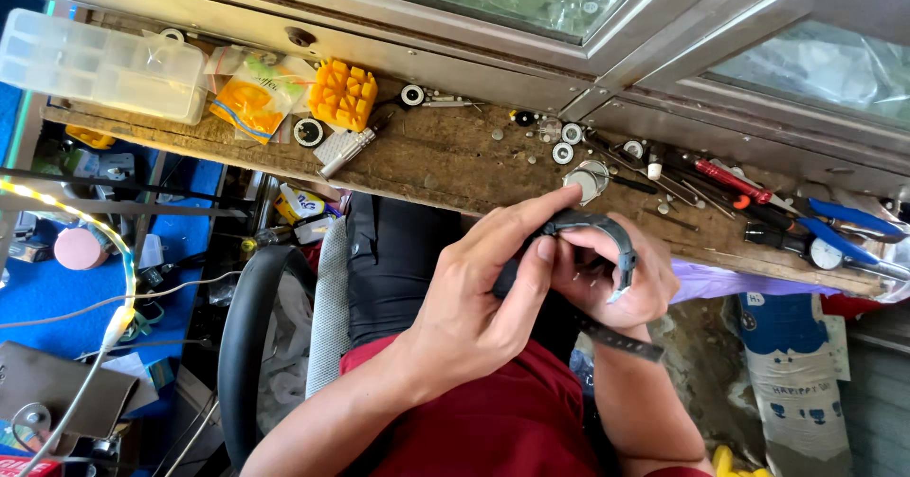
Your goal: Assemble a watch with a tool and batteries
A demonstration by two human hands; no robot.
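Both hands, left [474, 297] and right [616, 283], grip a dark watch [592, 226], seemingly by its strap, at six o'clock from the counter [445, 159].

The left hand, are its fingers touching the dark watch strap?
Touching. The head view shows the left hand with fingers pressed on the dark watch strap.

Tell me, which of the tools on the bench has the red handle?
The red-handled screwdriver, lying slanted at the right end of the wooden bench. The pliers beside it have blue handles, and the other thin tools nearby are dark or metal.
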